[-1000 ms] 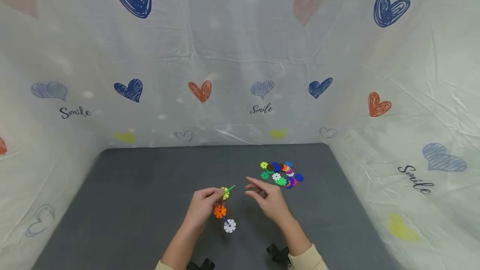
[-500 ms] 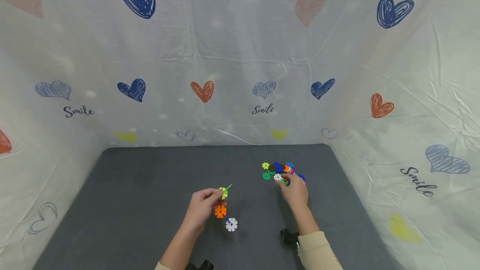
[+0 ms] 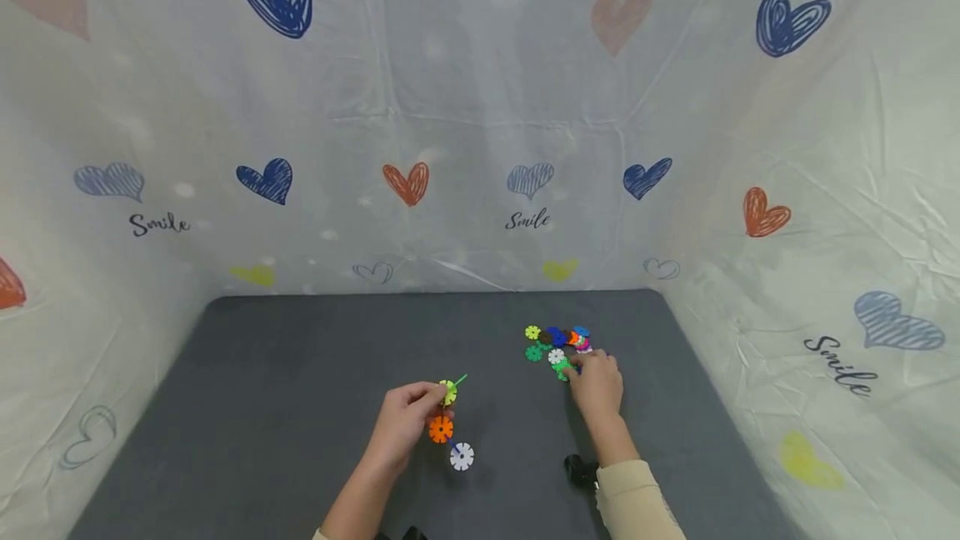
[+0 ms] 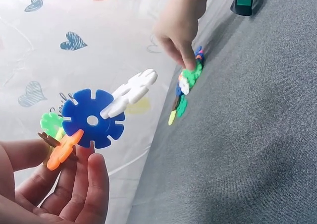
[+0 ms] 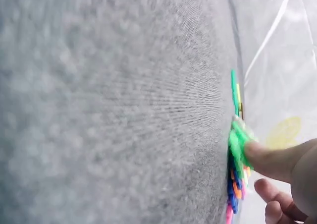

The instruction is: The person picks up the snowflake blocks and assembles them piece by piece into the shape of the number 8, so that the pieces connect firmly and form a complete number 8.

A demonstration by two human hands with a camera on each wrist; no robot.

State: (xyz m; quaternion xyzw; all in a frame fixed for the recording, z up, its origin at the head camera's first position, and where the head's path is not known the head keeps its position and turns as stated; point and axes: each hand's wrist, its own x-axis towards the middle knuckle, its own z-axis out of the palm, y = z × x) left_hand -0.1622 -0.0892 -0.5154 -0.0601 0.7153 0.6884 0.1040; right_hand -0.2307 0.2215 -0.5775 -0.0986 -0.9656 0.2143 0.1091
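Here, the left hand (image 3: 402, 419) pinches a snowflake-disc chain (image 4: 99, 105) slanting rightward; the right hand (image 3: 597, 390) touches a green disc (image 5: 237, 145), grip unclear.

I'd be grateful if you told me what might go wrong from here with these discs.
The left hand grips the chain of discs near one end, so the white disc at the other end, unsupported, might swing or work loose.

The right hand touches a bright green disc crowded among others in the pile, so picking it up could drag neighbours along.
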